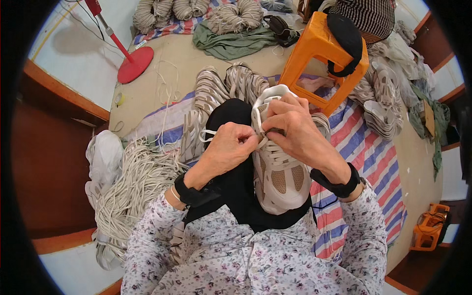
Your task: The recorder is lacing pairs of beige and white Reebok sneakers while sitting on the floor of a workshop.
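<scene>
A beige and white sneaker (281, 189) rests on my black-clad lap, its toe pointing toward me and its opening away. White lace crosses its front in several rows. Beside the shoe's left edge, my left hand (227, 150) is closed in a pinch on the shoelace (207, 133), and a loop of it sticks out behind the fingers. My right hand (297, 130) lies over the upper eyelets, thumb and forefinger pinched at the left eyelet row, where the lace runs. Its fingertips are partly hidden.
At left lies a large heap of loose laces (140, 182). Rows of stacked shoe uppers (209, 91) stand ahead on a striped sheet (366, 142). An orange stool (322, 61) with a black cap (345, 42) stands ahead right; a red round stand base (135, 65) is far left.
</scene>
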Demonstrator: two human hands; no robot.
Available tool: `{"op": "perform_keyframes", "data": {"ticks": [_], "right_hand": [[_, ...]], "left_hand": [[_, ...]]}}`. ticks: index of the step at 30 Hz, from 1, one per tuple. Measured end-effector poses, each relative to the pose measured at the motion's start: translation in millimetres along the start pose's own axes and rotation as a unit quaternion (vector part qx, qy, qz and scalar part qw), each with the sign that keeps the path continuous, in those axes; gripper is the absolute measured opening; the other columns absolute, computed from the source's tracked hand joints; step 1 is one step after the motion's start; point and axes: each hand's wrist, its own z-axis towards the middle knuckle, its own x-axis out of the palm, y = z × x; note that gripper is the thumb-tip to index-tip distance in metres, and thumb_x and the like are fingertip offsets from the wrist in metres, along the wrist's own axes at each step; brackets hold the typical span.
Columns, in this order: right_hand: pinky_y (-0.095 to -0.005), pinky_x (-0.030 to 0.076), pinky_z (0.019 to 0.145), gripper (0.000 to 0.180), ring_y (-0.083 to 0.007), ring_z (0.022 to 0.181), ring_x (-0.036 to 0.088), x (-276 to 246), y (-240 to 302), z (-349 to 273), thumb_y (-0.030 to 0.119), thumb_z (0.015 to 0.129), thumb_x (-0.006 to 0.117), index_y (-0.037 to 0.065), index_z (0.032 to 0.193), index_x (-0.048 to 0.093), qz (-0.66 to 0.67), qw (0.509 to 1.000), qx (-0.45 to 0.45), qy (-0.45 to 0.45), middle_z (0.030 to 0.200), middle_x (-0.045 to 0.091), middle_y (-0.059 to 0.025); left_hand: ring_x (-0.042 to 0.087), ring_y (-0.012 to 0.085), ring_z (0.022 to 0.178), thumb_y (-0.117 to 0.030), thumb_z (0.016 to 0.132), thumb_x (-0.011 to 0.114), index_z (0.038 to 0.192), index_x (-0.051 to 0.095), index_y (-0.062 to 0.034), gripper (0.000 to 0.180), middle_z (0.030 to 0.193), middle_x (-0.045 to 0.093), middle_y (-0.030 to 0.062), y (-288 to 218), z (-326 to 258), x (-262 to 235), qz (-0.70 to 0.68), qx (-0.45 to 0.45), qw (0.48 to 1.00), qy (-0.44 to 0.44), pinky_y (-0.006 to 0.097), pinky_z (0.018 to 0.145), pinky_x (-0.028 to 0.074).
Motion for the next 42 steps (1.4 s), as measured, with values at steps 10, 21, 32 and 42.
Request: {"op": "perform_keyframes", "data": {"ticks": [10, 21, 32, 42], "right_hand": [[-0.0371, 0.041, 0.069, 0.01, -0.0261, 0.081, 0.055, -20, 4, -1, -0.003, 0.075, 0.068, 0.0, 0.081, 0.061, -0.079, 0.995, -0.012, -0.057, 0.081, 0.053, -0.0091], [-0.0236, 0.043, 0.059, 0.004, -0.0059, 0.067, 0.052, -83, -81, -38, -0.003, 0.088, 0.062, -0.001, 0.086, 0.059, 0.002, 0.959, 0.184, -0.215, 0.07, 0.054, -0.0008], [-0.0378, 0.05, 0.068, 0.017, -0.0257, 0.071, 0.065, -269, -260, -173, 0.018, 0.089, 0.064, 0.002, 0.094, 0.066, -0.383, 0.808, 0.332, -0.3, 0.078, 0.066, -0.0132], [-0.0221, 0.048, 0.069, 0.019, -0.0072, 0.074, 0.06, -113, -108, -83, 0.016, 0.094, 0.066, 0.006, 0.111, 0.066, 0.223, 0.907, 0.275, -0.228, 0.083, 0.063, 0.0022]], "left_hand": [[0.055, 0.0178, 0.057, -0.007, 0.081, 0.071, 0.087, 0.064, -0.0012, 0.011, 0.082, 0.057, 0.0093, -21, -18, 17, 0.065, 0.13, 0.976, -0.16, 0.033, 0.053, 0.044], [0.053, 0.0021, 0.054, -0.005, 0.093, 0.064, 0.096, 0.056, -0.0009, 0.01, 0.078, 0.06, -0.0018, -31, -17, -9, -0.176, -0.064, 0.981, 0.044, 0.016, 0.048, 0.039], [0.053, 0.0049, 0.062, 0.002, 0.089, 0.058, 0.116, 0.069, -0.0032, 0.029, 0.09, 0.064, 0.0008, -45, 0, -14, -0.07, 0.085, 0.994, -0.021, 0.019, 0.055, 0.042], [0.053, 0.0058, 0.06, 0.001, 0.091, 0.059, 0.107, 0.071, 0.0015, 0.02, 0.073, 0.066, 0.0065, -50, 11, 33, 0.093, 0.159, 0.979, -0.086, 0.023, 0.056, 0.044]]}}
